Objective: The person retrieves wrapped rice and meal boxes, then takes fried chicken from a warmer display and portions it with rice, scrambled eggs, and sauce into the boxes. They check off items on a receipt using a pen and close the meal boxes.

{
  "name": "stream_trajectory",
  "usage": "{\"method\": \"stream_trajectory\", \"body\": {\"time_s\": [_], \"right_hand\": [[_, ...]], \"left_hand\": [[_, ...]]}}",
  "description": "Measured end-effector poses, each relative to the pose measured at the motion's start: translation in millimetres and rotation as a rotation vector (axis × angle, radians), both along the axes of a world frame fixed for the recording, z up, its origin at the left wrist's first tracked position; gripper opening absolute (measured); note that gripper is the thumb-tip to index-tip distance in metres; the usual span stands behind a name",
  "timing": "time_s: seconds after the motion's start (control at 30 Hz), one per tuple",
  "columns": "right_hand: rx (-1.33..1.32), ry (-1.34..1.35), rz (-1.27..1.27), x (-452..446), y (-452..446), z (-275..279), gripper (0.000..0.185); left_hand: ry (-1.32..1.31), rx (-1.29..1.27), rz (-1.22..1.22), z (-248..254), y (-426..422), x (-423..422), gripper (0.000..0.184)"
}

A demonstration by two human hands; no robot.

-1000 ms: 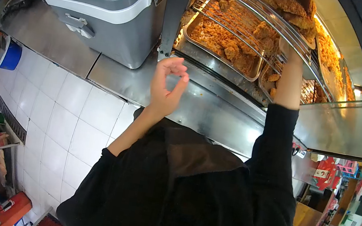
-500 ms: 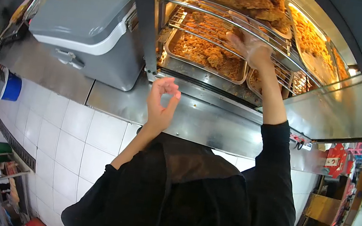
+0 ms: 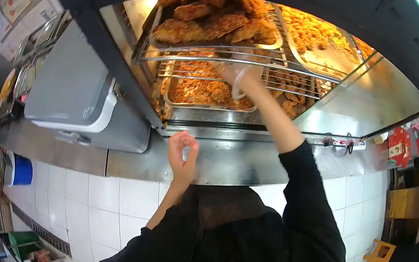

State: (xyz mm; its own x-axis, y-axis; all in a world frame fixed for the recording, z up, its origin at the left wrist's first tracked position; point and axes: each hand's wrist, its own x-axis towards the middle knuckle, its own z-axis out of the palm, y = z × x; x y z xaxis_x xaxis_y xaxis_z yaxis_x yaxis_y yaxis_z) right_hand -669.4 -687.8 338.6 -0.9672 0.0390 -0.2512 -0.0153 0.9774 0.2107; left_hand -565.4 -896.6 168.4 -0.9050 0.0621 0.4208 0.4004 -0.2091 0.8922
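My left hand (image 3: pixel 183 154) hovers over the steel counter edge, with its fingers loosely curled, a gap inside the curl and nothing held. Inside the heated cabinet, my right hand (image 3: pixel 240 75) wears a clear glove and reaches between the upper rack and the lower tray. Rack bars and blur hide its fingers, so what they hold cannot be made out. Above it, large fried pieces (image 3: pixel 204 28) lie piled on an upper tray. Below it sits a lower tray (image 3: pixel 208 107) of crumbly fried food. More pieces (image 3: pixel 292 103) lie to its right.
A grey cooler box (image 3: pixel 68 87) stands left of the cabinet on the steel counter (image 3: pixel 237 160). A tray of small fried bits (image 3: pixel 313 32) is at the upper right. The cabinet's dark frame (image 3: pixel 125 76) and glass panel (image 3: pixel 362 100) flank the opening. A blue bucket (image 3: pixel 23 171) stands left.
The view has turned and shifted, showing more of the upper tray. My right hand has moved left within the cabinet, over the lower tray. My left hand keeps its curled shape.
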Motion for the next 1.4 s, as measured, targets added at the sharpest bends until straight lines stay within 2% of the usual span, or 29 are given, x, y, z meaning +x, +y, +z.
{"method": "stream_trajectory", "body": {"time_s": [0.03,0.07,0.1,0.13,0.2,0.27,0.33,0.37,0.43,0.5,0.53,0.6,0.63,0.8,0.87,0.93,0.97,1.03,1.07,1.1,1.13,1.2,1.27,1.3,1.33,1.37,1.4], "right_hand": [[-0.238,0.021,-0.134,-6,-1,-11,0.066],[-0.404,0.183,-0.245,-4,4,-32,0.068],[-0.582,0.361,-0.326,-2,8,-53,0.071],[-0.676,0.691,-0.375,7,18,-81,0.073],[-0.363,1.133,-0.526,21,26,-82,0.066],[0.005,0.654,-0.723,30,40,-59,0.063],[-0.110,0.214,-0.730,16,61,-58,0.059],[-0.196,0.335,-0.687,10,63,-68,0.047],[-0.103,0.197,-0.589,-22,64,-67,0.029],[-0.443,0.761,-0.511,-37,61,-77,0.025],[-0.202,0.702,-0.364,-49,56,-80,0.024],[-0.114,0.516,-0.235,-71,21,-63,0.031],[-0.266,0.400,-0.252,-78,7,-47,0.037],[-0.473,0.418,-0.163,-41,4,-41,0.045],[-0.524,0.598,-0.243,-14,0,-46,0.046],[-0.914,0.756,-0.271,45,14,-60,0.057],[-1.298,0.724,-0.191,87,30,-64,0.066],[-2.030,0.300,-0.233,180,52,-64,0.069],[-2.189,0.248,-0.304,225,68,-78,0.072],[-2.264,0.257,-0.427,270,83,-86,0.073],[-2.332,0.260,-0.556,313,96,-91,0.074],[-2.301,0.678,-0.770,392,117,-101,0.074],[-2.640,0.873,-0.868,484,152,-133,0.071],[-2.649,1.010,-0.947,520,159,-134,0.063],[-2.724,1.185,-0.908,548,165,-136,0.065],[-2.791,1.306,-0.756,576,169,-140,0.073],[-2.861,1.354,-0.475,594,176,-146,0.080]], "left_hand": [[-0.003,0.012,-0.009,-2,4,-3,0.034],[-0.014,0.021,-0.015,-5,4,-4,0.034],[-0.027,0.031,-0.016,-7,3,-4,0.034],[-0.025,0.004,-0.009,-9,1,-4,0.034],[-0.024,-0.054,0.020,-13,-6,-3,0.036],[-0.037,-0.041,0.025,-18,-15,-1,0.036],[-0.065,-0.021,0.020,-20,-19,1,0.036],[-0.077,-0.033,0.036,-18,-21,3,0.035],[-0.080,-0.053,0.063,-14,-26,4,0.034],[-0.091,-0.046,0.081,-16,-32,3,0.035],[-0.087,-0.044,0.092,-16,-35,4,0.035],[-0.092,-0.039,0.099,-16,-37,5,0.035],[-0.097,-0.037,0.097,-17,-39,5,0.035],[-0.076,-0.038,0.113,-10,-31,0,0.036],[-0.080,-0.078,0.103,-15,-22,2,0.037],[-0.083,-0.061,0.063,-20,0,5,0.037],[-0.087,-0.054,0.040,-23,12,8,0.036],[-0.029,-0.079,-0.021,-23,46,19,0.035],[0.013,-0.077,-0.067,-19,67,27,0.035],[0.055,-0.071,-0.114,-15,87,35,0.035],[0.141,-0.212,-0.105,-12,105,44,0.038],[0.369,-0.205,-0.106,7,156,66,0.038],[0.542,-0.189,-0.066,11,214,85,0.043],[0.602,-0.177,-0.032,9,245,94,0.047],[0.674,-0.162,0.005,10,276,96,0.051],[0.741,-0.190,0.110,16,308,93,0.057],[0.808,-0.224,0.200,21,335,90,0.062]]}}
